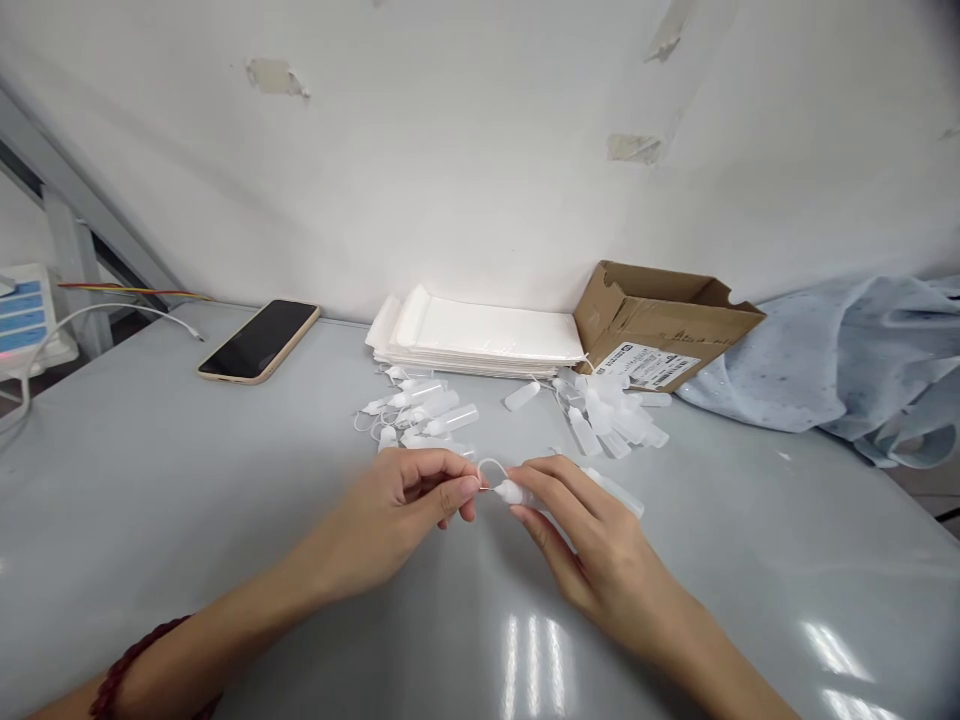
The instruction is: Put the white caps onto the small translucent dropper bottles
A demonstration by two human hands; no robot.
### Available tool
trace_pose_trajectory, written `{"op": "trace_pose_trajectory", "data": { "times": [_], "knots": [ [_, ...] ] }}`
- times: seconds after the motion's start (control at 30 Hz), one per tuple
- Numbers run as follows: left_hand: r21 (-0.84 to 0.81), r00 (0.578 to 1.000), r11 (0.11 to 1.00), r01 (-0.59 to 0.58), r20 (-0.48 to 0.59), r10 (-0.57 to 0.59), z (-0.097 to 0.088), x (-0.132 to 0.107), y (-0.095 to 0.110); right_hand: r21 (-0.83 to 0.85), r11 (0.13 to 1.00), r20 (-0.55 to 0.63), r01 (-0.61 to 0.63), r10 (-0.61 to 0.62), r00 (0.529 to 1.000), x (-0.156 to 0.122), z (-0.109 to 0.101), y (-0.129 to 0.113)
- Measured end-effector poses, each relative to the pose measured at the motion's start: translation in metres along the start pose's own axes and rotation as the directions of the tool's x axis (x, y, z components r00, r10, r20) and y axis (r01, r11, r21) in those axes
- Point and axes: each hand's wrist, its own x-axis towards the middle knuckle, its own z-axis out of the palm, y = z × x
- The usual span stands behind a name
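My right hand [581, 525] grips a small translucent squeeze bottle [615, 490] near its white tip, the body pointing right. My left hand [416, 500] is pinched on the bottle's small tethered cap [480, 483], right at the tip; a thin loop joins cap and bottle. Both hands hover low over the grey table [150, 500]. Just beyond them lies a left pile of several capped bottles [424, 410] and a right pile of several bottles [611, 415].
A stack of white bags [480, 340] lies against the wall, with an open cardboard box [660, 320] to its right. A phone [259, 340] and cable rest at the left. Pale blue cloth [840, 360] covers the right side.
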Motion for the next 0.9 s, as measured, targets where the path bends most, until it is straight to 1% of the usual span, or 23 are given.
{"op": "trace_pose_trajectory", "data": {
  "times": [0.17,0.53,0.77,0.9],
  "knots": [
    [-0.064,0.999,0.998,-0.001,0.035,0.003,-0.0006,0.0015,-0.0027,0.014,1.000,0.014,-0.010,0.010,1.000,-0.0001,0.0010,-0.0009],
    [-0.136,0.994,0.988,0.076,0.087,-0.065,-0.0032,0.0030,-0.0025,0.004,1.000,-0.035,0.010,-0.010,0.999,-0.0002,0.0010,0.0021],
    [-0.172,0.995,0.982,0.072,0.087,-0.058,-0.0022,0.0034,-0.0043,0.037,0.999,-0.029,0.016,-0.015,0.999,0.0006,0.0014,0.0011],
    [-0.165,0.995,0.984,0.071,0.081,-0.058,-0.0019,0.0031,-0.0055,0.032,0.999,-0.025,0.024,-0.024,0.999,0.0001,0.0016,0.0010]
  ]
}}
